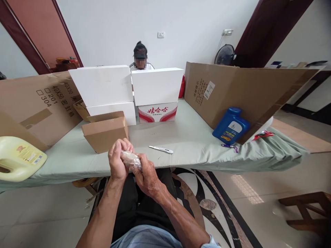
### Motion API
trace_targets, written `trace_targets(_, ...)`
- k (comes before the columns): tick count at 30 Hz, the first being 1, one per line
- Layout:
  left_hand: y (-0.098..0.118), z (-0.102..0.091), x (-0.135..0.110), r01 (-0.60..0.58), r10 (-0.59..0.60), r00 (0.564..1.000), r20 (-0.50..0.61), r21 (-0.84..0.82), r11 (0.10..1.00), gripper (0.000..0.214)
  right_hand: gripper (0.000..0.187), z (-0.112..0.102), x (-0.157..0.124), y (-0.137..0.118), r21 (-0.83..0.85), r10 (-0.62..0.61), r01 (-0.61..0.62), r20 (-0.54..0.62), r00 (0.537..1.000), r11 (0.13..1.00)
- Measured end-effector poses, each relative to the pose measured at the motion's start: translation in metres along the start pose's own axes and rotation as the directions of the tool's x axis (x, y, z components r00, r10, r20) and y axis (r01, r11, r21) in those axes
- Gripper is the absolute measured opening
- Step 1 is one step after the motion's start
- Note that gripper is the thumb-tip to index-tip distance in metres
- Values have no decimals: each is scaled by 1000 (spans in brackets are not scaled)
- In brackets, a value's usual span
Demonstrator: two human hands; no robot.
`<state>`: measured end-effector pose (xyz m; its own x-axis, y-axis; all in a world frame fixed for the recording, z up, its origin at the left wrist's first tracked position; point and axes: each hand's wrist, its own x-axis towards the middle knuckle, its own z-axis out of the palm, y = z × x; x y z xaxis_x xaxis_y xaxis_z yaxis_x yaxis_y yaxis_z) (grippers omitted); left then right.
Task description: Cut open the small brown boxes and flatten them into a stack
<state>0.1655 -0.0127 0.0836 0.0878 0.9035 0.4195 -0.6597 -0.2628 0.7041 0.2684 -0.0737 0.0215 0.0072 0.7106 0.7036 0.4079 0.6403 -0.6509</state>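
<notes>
Both hands are closed around a small bundle wrapped in clear plastic (pixel 131 159), held over the table's near edge. My left hand (pixel 119 159) grips its left end, and my right hand (pixel 147 174) has the right end between thumb and fingers. What is inside the wrapping cannot be made out. Just beyond the hands stands an open brown cardboard box (pixel 104 134) with its flaps up. A white utility knife (pixel 160 149) lies on the cloth to the right of the hands.
White boxes (pixel 103 86) and a red-and-white printed carton (pixel 157 113) stack up ahead, with a person (pixel 141 62) behind them. Large cardboard sheets (pixel 219 93) flank both sides. A blue jug (pixel 231 125) and pen (pixel 229 146) are right, a yellow jug (pixel 23 156) left. Green cloth (pixel 191 151) covers the table.
</notes>
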Motion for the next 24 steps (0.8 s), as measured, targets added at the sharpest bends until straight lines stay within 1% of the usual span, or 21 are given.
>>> trace_targets(2, -13, -11, 0, 1, 3, 997, -78, 48, 999, 61, 14, -1, -1, 4, 0, 50, -50, 92, 994, 999)
trace_targets(4, -25, -21, 2, 19, -8, 989, -150, 73, 997, 66, 15, -1, -2, 9, -30, 75, -71, 176, 982, 997)
trace_targets(6, -35, -30, 5, 66, -54, 983, -178, 61, 996, 69, 14, -1, -4, 14, -35, 92, -87, 194, 977, 996)
trace_targets(8, -42, -35, 7, 124, -116, 978, -171, 33, 992, 70, 14, 0, -7, 18, 11, 126, -130, 173, 977, 991)
trace_targets(11, -47, -38, 9, 241, -245, 962, -124, -46, 969, 68, 20, 2, -12, 23, 119, 222, -241, 150, 963, 963)
trace_targets(14, -52, -42, 14, 357, -369, 928, -59, -148, 922, 68, 33, 1, -12, 28, 250, 317, -359, 191, 929, 899)
trace_targets(16, -57, -45, 17, 408, -421, 906, -45, -171, 897, 70, 42, 0, -11, 33, 317, 367, -427, 233, 901, 847)
trace_targets(18, -63, -49, 20, 426, -439, 896, -70, -141, 894, 73, 49, -2, -10, 39, 351, 395, -470, 267, 879, 810)
trace_targets(19, -67, -52, 20, 423, -434, 896, -92, -115, 899, 73, 51, -3, -10, 42, 352, 398, -478, 276, 875, 805)
trace_targets(21, -75, -57, 20, 399, -404, 903, -146, -61, 915, 73, 50, -6, -11, 47, 303, 389, -470, 290, 874, 829)
trace_targets(24, -84, -67, 15, 365, -359, 910, -209, -9, 931, 70, 49, -5, -18, 52, 172, 380, -442, 303, 874, 880)
